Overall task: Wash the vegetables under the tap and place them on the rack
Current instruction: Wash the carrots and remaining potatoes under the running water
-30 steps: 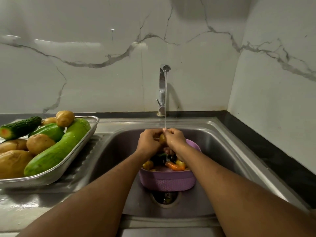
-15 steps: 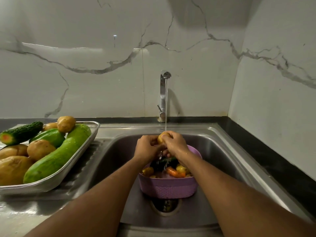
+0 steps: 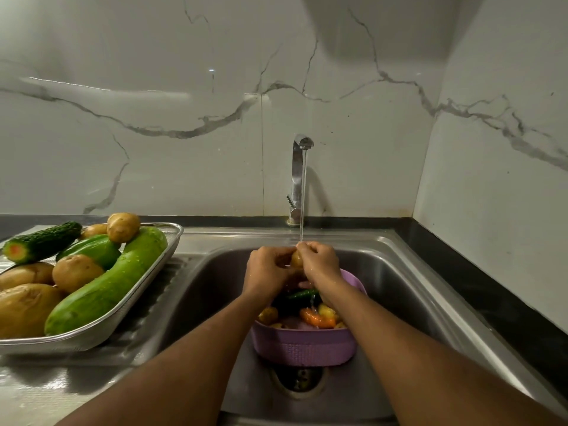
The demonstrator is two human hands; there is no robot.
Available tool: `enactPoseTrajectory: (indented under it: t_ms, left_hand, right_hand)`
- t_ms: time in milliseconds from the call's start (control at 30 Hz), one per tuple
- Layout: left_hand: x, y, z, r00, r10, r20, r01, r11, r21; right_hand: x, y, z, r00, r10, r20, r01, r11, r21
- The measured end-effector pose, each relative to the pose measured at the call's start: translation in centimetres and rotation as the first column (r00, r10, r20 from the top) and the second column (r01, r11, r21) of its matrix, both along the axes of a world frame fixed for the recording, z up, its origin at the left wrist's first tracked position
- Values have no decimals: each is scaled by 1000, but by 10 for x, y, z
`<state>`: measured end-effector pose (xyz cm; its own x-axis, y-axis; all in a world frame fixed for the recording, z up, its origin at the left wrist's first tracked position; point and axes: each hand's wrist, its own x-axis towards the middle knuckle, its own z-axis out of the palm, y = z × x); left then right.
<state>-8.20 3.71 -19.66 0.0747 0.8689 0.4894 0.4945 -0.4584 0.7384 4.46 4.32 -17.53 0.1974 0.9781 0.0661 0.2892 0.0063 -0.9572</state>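
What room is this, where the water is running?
Most likely a home kitchen: a steel sink with a running tap, marble-look wall tiles, and a metal rack of potatoes and cucumbers beside it.

Both forearms are bare, sleeveless to the frame edge; right hand (image 3: 319,265) wet.

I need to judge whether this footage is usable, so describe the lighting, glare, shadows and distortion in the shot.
Head view: dim, warm light; a bright glare streak on the marble wall; a soft shadow beside the tap; wide-angle bending curves the sink rim and stretches the forearms; the left hand, right hand and small potato are slightly soft, the purple basket murky.
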Motion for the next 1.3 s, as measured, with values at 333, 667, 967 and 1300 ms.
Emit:
enactPoseTrajectory:
  t_ms: [333, 667, 967, 1300]
  left_hand:
    - [8, -6, 10, 989, 70, -129, -55, 992, 113]
    - [6, -5, 5, 985, 60, -164, -40, 992, 123]
    - [5, 3, 5, 998, 19, 62, -11, 991, -132]
    - [12, -1, 29, 738, 143, 660, 401, 693, -599]
  right_hand:
    - [-1, 7, 8, 948, -49, -315, 12, 993, -119]
    - [4, 11, 7, 955, -13, -296, -51, 977, -206]
    - [0, 7, 7, 935, 123, -333, -170, 979, -116]
    - [20, 10, 7, 932, 294, -213, -299, 954, 12]
